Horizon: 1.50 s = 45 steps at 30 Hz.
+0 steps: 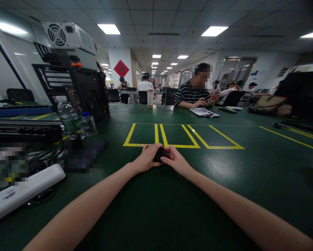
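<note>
Both of my hands meet around a small black rounded object (158, 154) at the middle of the green table (156, 209). The fingers of my left hand (148, 157) wrap over its left side and top. On its right side, my right hand (174, 158) grips it between thumb and fingers. Much of the object is covered, and its kind cannot be made out. Just beyond my hands, yellow tape outlines (182, 146) mark the tabletop.
At left stand a black computer case (85, 90) with a power supply (67, 36) on top, a water bottle (69, 118), a smaller blue-capped bottle (89, 124) and a white power strip (28, 191). Across the table, a person (194, 89) sits behind a clipboard (205, 112). A paper cup (150, 99) stands nearby.
</note>
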### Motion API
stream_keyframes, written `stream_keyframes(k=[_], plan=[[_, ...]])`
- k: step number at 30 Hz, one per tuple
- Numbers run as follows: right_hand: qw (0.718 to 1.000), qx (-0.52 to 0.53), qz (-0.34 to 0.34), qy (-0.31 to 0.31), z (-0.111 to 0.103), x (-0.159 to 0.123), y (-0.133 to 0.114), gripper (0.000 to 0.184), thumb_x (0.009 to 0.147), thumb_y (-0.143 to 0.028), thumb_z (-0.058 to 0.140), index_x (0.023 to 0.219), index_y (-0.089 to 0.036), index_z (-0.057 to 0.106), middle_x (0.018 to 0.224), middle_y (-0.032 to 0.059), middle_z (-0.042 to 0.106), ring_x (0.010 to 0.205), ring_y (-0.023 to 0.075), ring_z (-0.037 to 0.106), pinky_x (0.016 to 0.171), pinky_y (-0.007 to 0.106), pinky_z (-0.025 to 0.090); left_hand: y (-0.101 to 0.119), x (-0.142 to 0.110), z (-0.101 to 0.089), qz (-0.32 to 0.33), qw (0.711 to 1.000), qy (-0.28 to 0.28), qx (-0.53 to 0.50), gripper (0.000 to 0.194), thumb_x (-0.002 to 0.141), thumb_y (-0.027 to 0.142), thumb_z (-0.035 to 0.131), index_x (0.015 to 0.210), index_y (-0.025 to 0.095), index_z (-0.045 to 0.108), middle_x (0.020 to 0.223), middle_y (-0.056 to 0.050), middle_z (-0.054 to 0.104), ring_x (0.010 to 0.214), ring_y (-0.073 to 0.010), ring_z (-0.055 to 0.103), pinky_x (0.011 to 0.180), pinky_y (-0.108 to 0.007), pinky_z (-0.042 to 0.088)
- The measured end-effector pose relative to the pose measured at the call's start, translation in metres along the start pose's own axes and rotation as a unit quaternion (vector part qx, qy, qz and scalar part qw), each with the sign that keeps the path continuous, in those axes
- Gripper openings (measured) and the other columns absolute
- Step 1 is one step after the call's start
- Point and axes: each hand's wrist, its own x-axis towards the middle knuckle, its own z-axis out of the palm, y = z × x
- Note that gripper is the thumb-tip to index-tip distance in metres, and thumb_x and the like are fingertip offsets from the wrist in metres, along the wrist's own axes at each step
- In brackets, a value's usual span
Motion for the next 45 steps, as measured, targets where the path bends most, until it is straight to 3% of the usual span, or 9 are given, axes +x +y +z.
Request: stream_keyframes(k=[6, 12, 19, 24, 30, 38, 45], plan=[[0.999, -0.009, -0.008, 0.029, 0.0013, 0.0024, 0.0014, 0.019, 0.076, -0.033, 0.052, 0.091, -0.022, 0.048, 0.096, 0.0011, 0.054, 0.095, 0.0165, 0.053, 0.083, 0.036, 0.044, -0.0023, 0.0006, 0.003, 0.004, 1.0, 0.011, 0.0, 0.055, 0.069, 0.028, 0.062, 0.113, 0.023, 0.031, 0.11, -0.005, 0.048, 0.103, -0.0225, 0.044, 0.09, -0.039, 0.026], [0.998, -0.023, 0.032, 0.038, -0.0015, 0.0042, 0.0016, 0.028, 0.075, -0.035, 0.054, 0.098, -0.021, 0.047, 0.1, 0.0037, 0.054, 0.097, 0.0179, 0.052, 0.086, 0.038, 0.042, -0.0022, 0.0001, 0.0019, 0.002, 1.0, 0.007, -0.005, 0.055, 0.068, 0.028, 0.062, 0.114, 0.024, 0.031, 0.111, -0.005, 0.048, 0.103, -0.0224, 0.044, 0.091, -0.04, 0.026], [0.999, -0.033, 0.012, 0.0, 0.0014, -0.0013, -0.0037, 0.029, 0.073, -0.029, 0.056, 0.1, -0.023, 0.045, 0.108, 0.0023, 0.05, 0.101, 0.0192, 0.051, 0.083, 0.038, 0.045, -0.0031, 0.0003, 0.0015, 0.006, 1.0, 0.01, -0.007, 0.055, 0.069, 0.027, 0.061, 0.114, 0.022, 0.031, 0.111, -0.005, 0.048, 0.103, -0.0216, 0.044, 0.091, -0.038, 0.026], [0.999, -0.038, 0.007, 0.033, 0.0039, -0.0008, -0.0037, 0.021, 0.077, -0.035, 0.049, 0.094, -0.023, 0.047, 0.1, 0.0022, 0.054, 0.096, 0.018, 0.053, 0.081, 0.037, 0.046, 0.0006, -0.0002, -0.0026, 0.009, 1.0, 0.001, -0.006, 0.053, 0.07, 0.028, 0.06, 0.114, 0.023, 0.031, 0.113, -0.005, 0.047, 0.105, -0.0216, 0.043, 0.092, -0.039, 0.026], [0.997, -0.05, 0.033, 0.053, 0.002, 0.006, 0.0032, 0.027, 0.077, -0.036, 0.05, 0.099, -0.021, 0.047, 0.101, 0.0033, 0.055, 0.097, 0.0183, 0.053, 0.085, 0.038, 0.043, -0.0004, 0.0002, -0.0003, -0.001, 1.0, 0.002, -0.003, 0.054, 0.069, 0.029, 0.061, 0.114, 0.023, 0.032, 0.113, -0.006, 0.048, 0.106, -0.0229, 0.043, 0.091, -0.04, 0.026], [0.997, -0.066, -0.015, 0.03, 0.0066, -0.0038, -0.0029, 0.025, 0.076, -0.03, 0.052, 0.099, -0.024, 0.047, 0.106, 0.0017, 0.053, 0.102, 0.0162, 0.051, 0.088, 0.035, 0.043, -0.0029, 0.0003, 0.0004, -0.001, 1.0, 0.005, -0.003, 0.053, 0.069, 0.026, 0.061, 0.114, 0.023, 0.032, 0.112, -0.005, 0.048, 0.105, -0.0221, 0.044, 0.091, -0.039, 0.026], [0.996, -0.06, 0.026, 0.06, 0.0027, 0.0053, -0.0006, 0.025, 0.075, -0.036, 0.053, 0.094, -0.02, 0.048, 0.099, 0.0032, 0.056, 0.097, 0.0178, 0.054, 0.083, 0.037, 0.045, -0.0012, 0.0004, -0.0011, -0.003, 1.0, 0.002, -0.007, 0.054, 0.069, 0.03, 0.062, 0.114, 0.023, 0.032, 0.113, -0.006, 0.048, 0.106, -0.0222, 0.043, 0.092, -0.039, 0.026]])
